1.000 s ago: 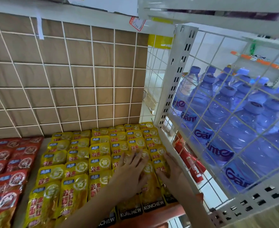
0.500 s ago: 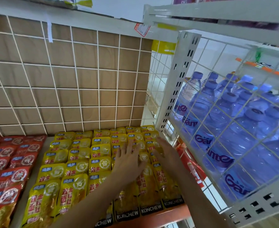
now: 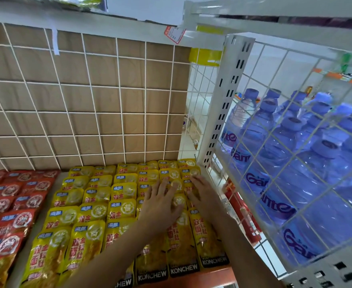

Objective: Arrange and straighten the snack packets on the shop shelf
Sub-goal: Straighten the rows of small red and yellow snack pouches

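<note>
Yellow snack packets (image 3: 100,206) lie in several overlapping rows on the shelf, with black KONCHEW bands at the front. My left hand (image 3: 160,202) lies flat with spread fingers on the packets of the second row from the right. My right hand (image 3: 202,194) lies flat beside it on the rightmost row, its fingertips near the back of the shelf. Both forearms reach in from the bottom edge and hide some of the front packets. Red snack packets (image 3: 15,206) fill the shelf to the left.
A white wire grid with brown board (image 3: 87,100) closes the back. A white slotted upright (image 3: 225,104) and wire side panel bound the shelf on the right, with blue-capped water bottles (image 3: 285,163) behind them. An orange shelf lip (image 3: 191,279) runs along the front.
Both hands have slid further back along the two right-hand rows of yellow packets, still flat on them. The view has tilted up a little.
</note>
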Demonstrator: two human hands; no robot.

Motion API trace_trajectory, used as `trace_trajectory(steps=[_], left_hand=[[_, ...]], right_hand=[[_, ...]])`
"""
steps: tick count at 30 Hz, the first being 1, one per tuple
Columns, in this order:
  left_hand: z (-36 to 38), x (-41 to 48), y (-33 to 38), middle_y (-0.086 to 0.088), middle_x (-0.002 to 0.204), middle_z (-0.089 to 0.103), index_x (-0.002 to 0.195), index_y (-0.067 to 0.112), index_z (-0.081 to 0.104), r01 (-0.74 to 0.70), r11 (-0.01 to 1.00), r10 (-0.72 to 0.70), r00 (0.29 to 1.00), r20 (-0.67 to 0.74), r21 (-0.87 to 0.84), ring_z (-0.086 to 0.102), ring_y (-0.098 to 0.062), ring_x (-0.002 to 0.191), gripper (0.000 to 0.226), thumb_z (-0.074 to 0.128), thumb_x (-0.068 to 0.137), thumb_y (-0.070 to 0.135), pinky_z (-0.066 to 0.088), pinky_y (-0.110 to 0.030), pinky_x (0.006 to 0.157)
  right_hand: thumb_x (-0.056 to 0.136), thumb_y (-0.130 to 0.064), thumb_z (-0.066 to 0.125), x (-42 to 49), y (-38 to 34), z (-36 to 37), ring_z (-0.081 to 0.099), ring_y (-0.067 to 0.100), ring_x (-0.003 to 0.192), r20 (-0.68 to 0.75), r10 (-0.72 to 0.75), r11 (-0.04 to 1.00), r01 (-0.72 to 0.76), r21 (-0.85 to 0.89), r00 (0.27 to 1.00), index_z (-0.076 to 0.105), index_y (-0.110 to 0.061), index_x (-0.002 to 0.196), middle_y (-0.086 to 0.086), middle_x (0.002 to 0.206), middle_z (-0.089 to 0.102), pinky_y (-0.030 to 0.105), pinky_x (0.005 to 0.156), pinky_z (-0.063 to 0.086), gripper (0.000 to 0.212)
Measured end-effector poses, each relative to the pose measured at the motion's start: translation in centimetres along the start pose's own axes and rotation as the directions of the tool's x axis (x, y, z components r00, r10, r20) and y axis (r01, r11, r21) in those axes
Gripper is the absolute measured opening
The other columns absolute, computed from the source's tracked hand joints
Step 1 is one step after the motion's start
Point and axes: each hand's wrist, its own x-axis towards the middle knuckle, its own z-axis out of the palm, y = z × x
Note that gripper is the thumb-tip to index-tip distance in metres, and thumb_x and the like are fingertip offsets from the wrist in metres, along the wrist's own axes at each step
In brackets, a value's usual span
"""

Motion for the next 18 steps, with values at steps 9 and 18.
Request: trace_trajectory(steps=[9,18], left_hand=[[-0.2,0.1,0.0,0.000,0.157,-0.004,0.148,0.033,0.006,0.007,1.000,-0.007,0.999,-0.036,-0.010,-0.003,-0.022,0.144,0.066,0.031,0.092,0.058,0.000,-0.041,0.116],[-1.1,1.6,0.0,0.002,0.156,0.009,0.145,0.027,0.023,-0.054,0.995,0.048,0.996,-0.076,-0.084,0.006,-0.020,0.144,0.052,0.034,0.097,0.041,0.006,-0.039,0.117]], right_hand=[[0.085,-0.048,0.035,-0.1,0.0,0.0,0.032,0.015,0.132,-0.033,-0.011,0.999,0.010,-0.033,0.999,0.037,-0.018,0.141,-0.001,0.143,0.036,0.037,0.109,0.033,0.064],[0.094,-0.035,0.048,-1.3,-0.5,-0.6,0.042,0.013,0.124,-0.177,0.126,0.980,-0.095,0.173,0.976,0.047,-0.022,0.132,-0.004,0.132,0.046,0.028,0.097,0.037,0.040]])
